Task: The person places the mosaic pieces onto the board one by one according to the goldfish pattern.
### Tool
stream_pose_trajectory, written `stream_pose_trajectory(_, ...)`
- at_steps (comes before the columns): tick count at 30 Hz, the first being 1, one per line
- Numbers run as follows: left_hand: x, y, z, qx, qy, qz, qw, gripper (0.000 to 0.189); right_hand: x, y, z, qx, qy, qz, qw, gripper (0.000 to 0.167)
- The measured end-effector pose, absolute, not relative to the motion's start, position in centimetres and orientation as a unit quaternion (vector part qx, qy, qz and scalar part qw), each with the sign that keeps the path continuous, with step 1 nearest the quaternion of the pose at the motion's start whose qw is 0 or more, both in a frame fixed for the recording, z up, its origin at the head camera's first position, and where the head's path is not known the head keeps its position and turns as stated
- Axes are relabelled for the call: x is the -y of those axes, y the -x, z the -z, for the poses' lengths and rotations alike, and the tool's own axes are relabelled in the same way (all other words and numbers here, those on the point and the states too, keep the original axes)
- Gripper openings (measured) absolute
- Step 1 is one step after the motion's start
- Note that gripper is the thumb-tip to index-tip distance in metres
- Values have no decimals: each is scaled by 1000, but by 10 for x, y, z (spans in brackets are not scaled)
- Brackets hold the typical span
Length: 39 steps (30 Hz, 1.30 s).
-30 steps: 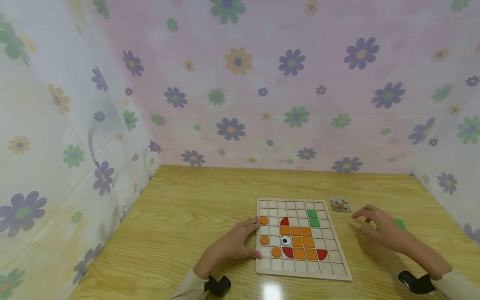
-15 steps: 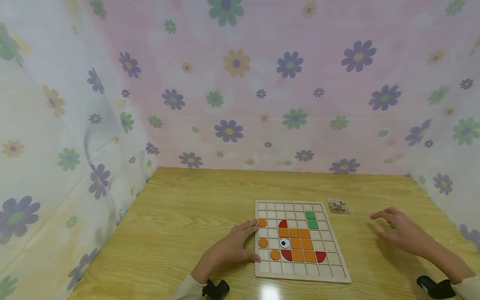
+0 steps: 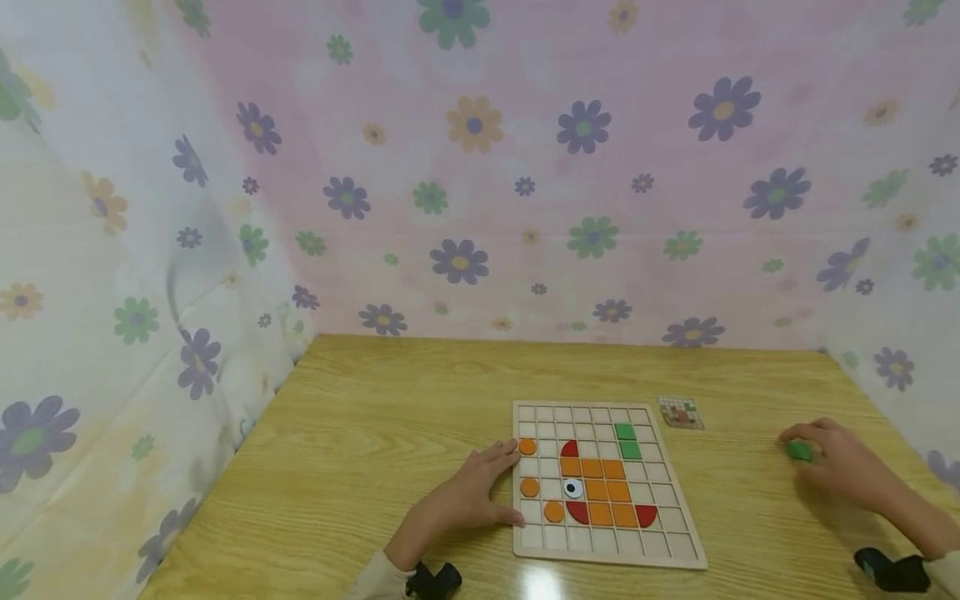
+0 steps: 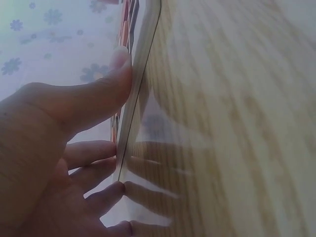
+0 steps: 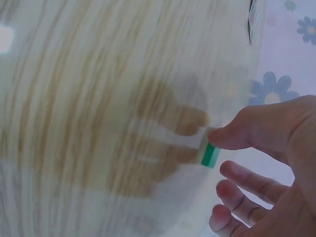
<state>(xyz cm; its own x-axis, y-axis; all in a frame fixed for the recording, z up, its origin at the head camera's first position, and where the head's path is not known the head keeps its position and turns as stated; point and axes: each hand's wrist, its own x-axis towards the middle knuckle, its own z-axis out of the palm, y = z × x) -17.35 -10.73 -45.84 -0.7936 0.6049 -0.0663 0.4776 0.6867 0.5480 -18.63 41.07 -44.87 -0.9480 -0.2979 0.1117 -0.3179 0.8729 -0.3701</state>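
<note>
My left hand rests along the left edge of a wooden grid board, fingers spread. In the left wrist view its thumb lies against the board's rim. Orange squares, red quarter-rounds, orange discs, a round eye piece and green squares sit on the grid. On the right, my right hand is around a small green piece on the table. The right wrist view shows the thumb touching this piece, with the other fingertips slightly apart from it.
A small printed card lies just beyond the board's right edge. The wood-grain table runs back to a flowered cloth, which also hangs at both sides. Dark straps are on both wrists.
My right hand has moved right, away from the card and board, to the green piece, which now shows between its thumb and index finger. The left hand stays at the board's edge.
</note>
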Motion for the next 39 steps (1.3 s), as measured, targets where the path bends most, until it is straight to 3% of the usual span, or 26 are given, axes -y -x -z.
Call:
stream_pose_trajectory(10, 107, 169, 460, -909, -291, -270, 126, 87, -416, 185, 461, 963, -177, -190, 77, 20)
stream_pose_trajectory(20, 108, 169, 460, -908, -292, -271, 132, 86, -419, 188, 460, 965, -163, -204, 19, 15)
stream_pose_trajectory(39, 108, 173, 456, -905, -299, -274, 131, 86, -376, 191, 455, 942, -225, -243, 57, 19)
